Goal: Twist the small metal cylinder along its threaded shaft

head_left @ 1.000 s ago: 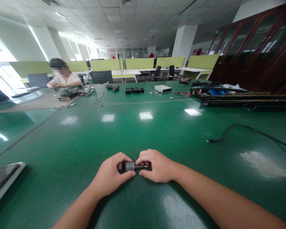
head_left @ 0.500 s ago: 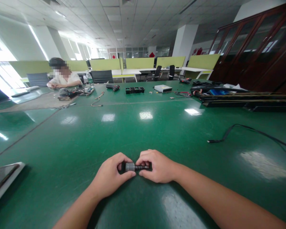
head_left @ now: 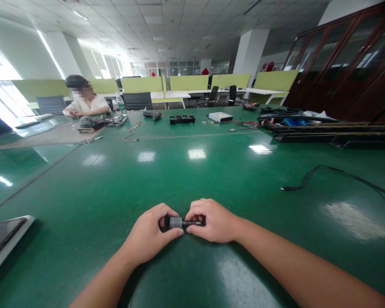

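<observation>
Both my hands rest on the green table close to me and grip one small metal part between them. It has a grey cylindrical body on the left and a dark threaded shaft on the right. My left hand is closed around the grey body, thumb under it. My right hand is closed on the threaded shaft end, fingers curled over it. The far ends of the part are hidden inside both fists.
A black cable lies to the right. A tablet-like device sits at the left edge. Far across the table are tools, a black tray, a white box, long dark rails, and a seated person.
The view has tilted slightly, so hands and part sit a little higher in frame. The grip of both hands on the part looks unchanged.
</observation>
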`<state>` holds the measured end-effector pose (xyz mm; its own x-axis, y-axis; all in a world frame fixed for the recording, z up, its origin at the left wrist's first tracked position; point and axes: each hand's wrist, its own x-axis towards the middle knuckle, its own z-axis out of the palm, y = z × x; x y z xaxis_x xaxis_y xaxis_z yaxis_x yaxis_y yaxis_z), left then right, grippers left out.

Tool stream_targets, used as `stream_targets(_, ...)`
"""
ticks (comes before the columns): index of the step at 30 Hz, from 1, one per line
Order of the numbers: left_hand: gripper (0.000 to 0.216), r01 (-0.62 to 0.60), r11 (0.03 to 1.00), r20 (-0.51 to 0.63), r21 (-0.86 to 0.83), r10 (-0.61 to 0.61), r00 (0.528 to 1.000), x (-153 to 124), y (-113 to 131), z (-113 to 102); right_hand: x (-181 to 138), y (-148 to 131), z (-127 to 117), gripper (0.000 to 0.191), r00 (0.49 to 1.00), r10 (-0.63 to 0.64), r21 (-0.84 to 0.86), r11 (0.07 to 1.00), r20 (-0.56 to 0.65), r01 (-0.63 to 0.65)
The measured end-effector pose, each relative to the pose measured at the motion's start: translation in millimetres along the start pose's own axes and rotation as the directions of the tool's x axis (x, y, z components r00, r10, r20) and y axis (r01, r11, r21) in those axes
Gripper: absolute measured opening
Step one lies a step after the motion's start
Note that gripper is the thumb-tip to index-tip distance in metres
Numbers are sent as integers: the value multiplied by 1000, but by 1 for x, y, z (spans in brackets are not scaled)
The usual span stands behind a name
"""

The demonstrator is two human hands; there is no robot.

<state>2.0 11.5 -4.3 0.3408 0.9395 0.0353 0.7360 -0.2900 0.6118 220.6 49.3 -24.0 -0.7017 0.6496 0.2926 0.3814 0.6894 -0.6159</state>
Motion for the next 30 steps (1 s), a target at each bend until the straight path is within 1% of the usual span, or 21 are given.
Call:
stream_targets(9,20,4,1000,5,-2,-4,1000,-1,1,-1,-1,0,0,11,1000,5,-2,1000,-3,-5)
stream_targets(21,21,14,1000,4,-10,-13,1000,-1,0,1,-2,-1,0,9,1000,17,-7,1000,-14,-17)
stream_targets(30,18,11,1000,-21,-12,-11,1000,0,-1,1,0,-2,-3,11,997,62,-23,998,-35,-62)
